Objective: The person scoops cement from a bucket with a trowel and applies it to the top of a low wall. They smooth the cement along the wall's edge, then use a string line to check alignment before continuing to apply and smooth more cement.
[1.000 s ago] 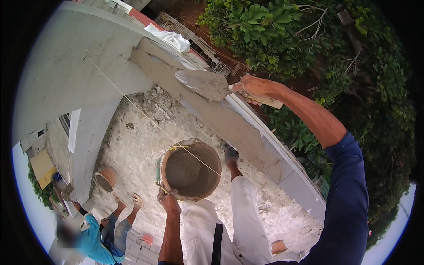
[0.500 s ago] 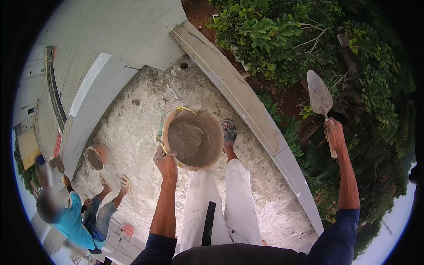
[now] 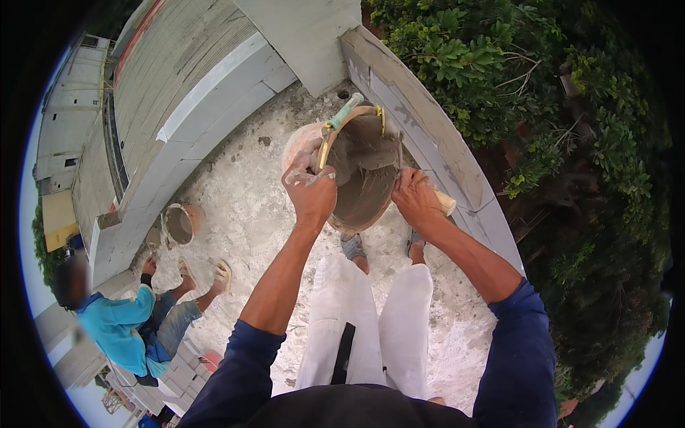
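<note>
Raised in front of me is a terracotta-coloured bucket (image 3: 300, 140), tilted so that its mouth faces right. Grey mortar (image 3: 360, 196) coats its inside. My left hand (image 3: 311, 189) is closed on the bucket's handle and near rim, by the yellow part of the handle; a green grip sits farther along it. At the right side of the mouth, my right hand (image 3: 419, 200) is wrapped round a trowel (image 3: 446, 203), its pale handle end poking out beside the palm. The trowel's blade is inside the bucket, against the mortar, and hard to make out.
Low block walls run along the right (image 3: 457, 164) and left (image 3: 214, 93), meeting a concrete column (image 3: 303, 43). Leafy bushes (image 3: 471, 64) grow beyond the right wall. A co-worker in turquoise (image 3: 121, 321) sits at left near a second bucket (image 3: 180, 223) on the rough concrete floor.
My right hand has brought the trowel from out over the bushes to the bucket, blade inside. My left hand has lifted and tilted the bucket, and the view has shifted.
</note>
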{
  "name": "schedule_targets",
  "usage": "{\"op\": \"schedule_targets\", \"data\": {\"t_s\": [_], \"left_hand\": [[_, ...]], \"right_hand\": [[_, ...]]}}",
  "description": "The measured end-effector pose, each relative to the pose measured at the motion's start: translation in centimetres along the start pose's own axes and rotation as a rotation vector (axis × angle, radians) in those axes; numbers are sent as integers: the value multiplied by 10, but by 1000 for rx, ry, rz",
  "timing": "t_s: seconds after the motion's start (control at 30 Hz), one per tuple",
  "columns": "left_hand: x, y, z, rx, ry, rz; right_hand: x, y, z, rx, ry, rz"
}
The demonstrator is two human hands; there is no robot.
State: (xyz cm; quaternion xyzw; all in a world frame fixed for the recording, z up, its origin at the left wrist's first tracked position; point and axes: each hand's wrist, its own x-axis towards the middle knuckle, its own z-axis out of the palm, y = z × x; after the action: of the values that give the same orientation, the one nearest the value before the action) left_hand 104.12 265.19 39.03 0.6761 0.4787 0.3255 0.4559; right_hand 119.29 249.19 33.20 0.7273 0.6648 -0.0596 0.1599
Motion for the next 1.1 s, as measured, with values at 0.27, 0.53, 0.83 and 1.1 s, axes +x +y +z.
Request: {"op": "schedule_targets", "data": {"t_s": [0.27, 0.53, 0.83, 1.1], "left_hand": [[-55, -14, 26, -81, -53, -117], [-102, -36, -4, -559, 216, -531], [-168, -90, 118, -337, 394, -612], [-237, -166, 176, -326, 523, -794]], "right_hand": [[-60, -17, 32, 1339, -528, -78], [-139, 83, 13, 1971, -818, -11], [-147, 319, 25, 1687, -308, 290], [17, 357, 260, 910, 115, 16]]}}
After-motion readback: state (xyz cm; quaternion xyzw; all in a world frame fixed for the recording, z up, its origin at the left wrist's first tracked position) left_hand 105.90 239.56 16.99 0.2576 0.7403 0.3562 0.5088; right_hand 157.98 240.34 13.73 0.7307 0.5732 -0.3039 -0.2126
